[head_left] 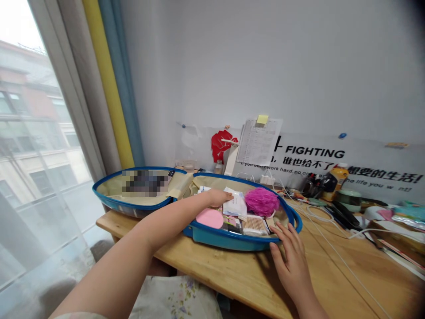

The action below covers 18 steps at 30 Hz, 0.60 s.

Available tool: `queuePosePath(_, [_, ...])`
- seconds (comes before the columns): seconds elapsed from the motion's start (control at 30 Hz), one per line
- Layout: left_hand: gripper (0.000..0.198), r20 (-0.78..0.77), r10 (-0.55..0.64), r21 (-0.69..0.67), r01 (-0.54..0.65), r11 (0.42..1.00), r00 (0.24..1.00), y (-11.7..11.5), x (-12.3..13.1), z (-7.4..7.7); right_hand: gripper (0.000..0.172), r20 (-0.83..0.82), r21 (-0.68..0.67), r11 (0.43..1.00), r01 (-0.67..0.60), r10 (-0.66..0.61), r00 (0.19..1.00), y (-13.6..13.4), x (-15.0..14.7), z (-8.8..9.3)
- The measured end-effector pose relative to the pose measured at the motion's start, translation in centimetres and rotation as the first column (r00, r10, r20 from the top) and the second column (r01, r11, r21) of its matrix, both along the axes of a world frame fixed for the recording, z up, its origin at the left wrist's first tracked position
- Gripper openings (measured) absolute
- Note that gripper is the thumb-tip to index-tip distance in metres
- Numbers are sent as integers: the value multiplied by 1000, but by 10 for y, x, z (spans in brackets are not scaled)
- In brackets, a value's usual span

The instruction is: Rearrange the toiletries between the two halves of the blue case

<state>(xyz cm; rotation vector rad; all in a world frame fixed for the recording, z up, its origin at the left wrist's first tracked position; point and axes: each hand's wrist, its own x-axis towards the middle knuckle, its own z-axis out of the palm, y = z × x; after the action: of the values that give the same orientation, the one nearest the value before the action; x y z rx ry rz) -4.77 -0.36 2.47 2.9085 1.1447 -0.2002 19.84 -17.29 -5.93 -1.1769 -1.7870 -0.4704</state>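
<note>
An open blue case (226, 241) lies on the wooden table, its lid half (133, 205) folded out to the left. My left hand (219, 198) reaches into the right half, fingers extended over a white packet (235, 203); nothing is visibly gripped. My right hand (289, 248) is open, fingers spread at the case's front right rim. Around the packet lie a pink mesh bath puff (262, 201), a pink oval item (210, 218) and a pack of thin sticks (254, 225). Part of the lid half's contents is pixelated.
The wooden table (332, 266) has white cables (322, 215) running across its right side. Behind them stand an orange bottle (336, 177) and a glass jar (349, 199). A box (398, 237) sits at the far right. Curtains (116, 88) hang at the left.
</note>
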Motion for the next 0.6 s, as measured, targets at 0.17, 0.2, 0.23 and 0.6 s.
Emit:
queuePosePath(0.17, [51,-3,73,95,-72,993,997,-6,6,3,35,-10,-6,1000,-4,3,1000,1,2,-1])
queuePosePath(0.2, [47,10,92,124,-92,988,996,-9,7,4,35,-9,-6,1000,-5,5,1000,2,2,-1])
queuePosePath(0.23, [45,29,110,155,-113,981,994,-11,8,6,35,-9,-5,1000,-5,5,1000,3,3,-2])
queuePosePath(0.6, [42,156,575,327,-592,737,803,-5,-137,51,36,36,4,1000,10,-11,999,4,6,-2])
